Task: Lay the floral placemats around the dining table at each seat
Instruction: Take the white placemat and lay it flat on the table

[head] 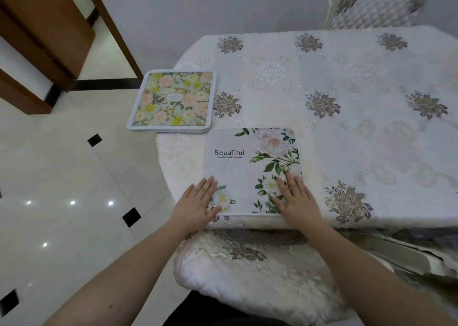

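A white placemat [250, 172] printed with "Beautiful" and pink and white roses lies flat on the tabletop [347, 132], at its near edge close to the near left corner, in front of a cushioned chair seat [250, 271]. Both hands rest on it with fingers straight and flat, gripping nothing: the left hand [198, 201] presses the mat's near left corner, its palm partly over the mat's left edge, and the right hand [295, 199] presses the near right part, over the printed flowers. A stack of placemats [172, 101] with a yellow and pink floral print sits at the tabletop's left edge, just beyond the white mat and overhanging the edge toward the tiled floor [62, 177]. The tabletop is covered by a pale embroidered cloth with grey-gold flowers. A quilted chair [374, 3] stands at the far edge.
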The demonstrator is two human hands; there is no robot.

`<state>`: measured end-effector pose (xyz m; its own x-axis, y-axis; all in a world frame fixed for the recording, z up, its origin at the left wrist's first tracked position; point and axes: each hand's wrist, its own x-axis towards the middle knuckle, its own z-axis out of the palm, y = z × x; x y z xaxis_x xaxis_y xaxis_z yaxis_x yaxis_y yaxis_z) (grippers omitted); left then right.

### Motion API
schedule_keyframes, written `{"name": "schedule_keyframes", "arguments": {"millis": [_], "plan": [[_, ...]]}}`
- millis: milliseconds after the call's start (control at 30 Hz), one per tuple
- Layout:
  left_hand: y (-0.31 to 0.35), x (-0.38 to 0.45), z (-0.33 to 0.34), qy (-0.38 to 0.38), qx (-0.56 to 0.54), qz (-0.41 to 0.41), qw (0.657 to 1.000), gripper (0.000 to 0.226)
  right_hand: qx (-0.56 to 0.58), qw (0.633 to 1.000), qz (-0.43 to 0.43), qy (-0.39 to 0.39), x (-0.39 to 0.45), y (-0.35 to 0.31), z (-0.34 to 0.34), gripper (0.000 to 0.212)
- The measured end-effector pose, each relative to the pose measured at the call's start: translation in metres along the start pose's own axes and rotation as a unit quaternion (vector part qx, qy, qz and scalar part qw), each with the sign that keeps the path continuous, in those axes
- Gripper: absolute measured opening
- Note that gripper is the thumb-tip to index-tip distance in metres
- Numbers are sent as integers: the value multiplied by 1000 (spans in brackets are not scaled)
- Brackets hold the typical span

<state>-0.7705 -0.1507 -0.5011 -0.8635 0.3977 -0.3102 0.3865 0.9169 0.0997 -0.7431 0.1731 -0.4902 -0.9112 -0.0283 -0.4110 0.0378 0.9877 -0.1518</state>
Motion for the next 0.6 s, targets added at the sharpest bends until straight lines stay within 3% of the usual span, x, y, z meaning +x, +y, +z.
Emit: {"name": "schedule_keyframes", "arguments": {"millis": [267,467,600], "plan": [[6,-10,-35,-79,20,-4,997,69,-46,996,61,-43,-22,-3,-34,62],[15,-33,-60,-37,18,22,999,62,7,997,74,-22,-58,-56,-56,51],[16,-72,-81,-2,13,39,999,70,34,997,67,32,-91,-94,-66,49]]}}
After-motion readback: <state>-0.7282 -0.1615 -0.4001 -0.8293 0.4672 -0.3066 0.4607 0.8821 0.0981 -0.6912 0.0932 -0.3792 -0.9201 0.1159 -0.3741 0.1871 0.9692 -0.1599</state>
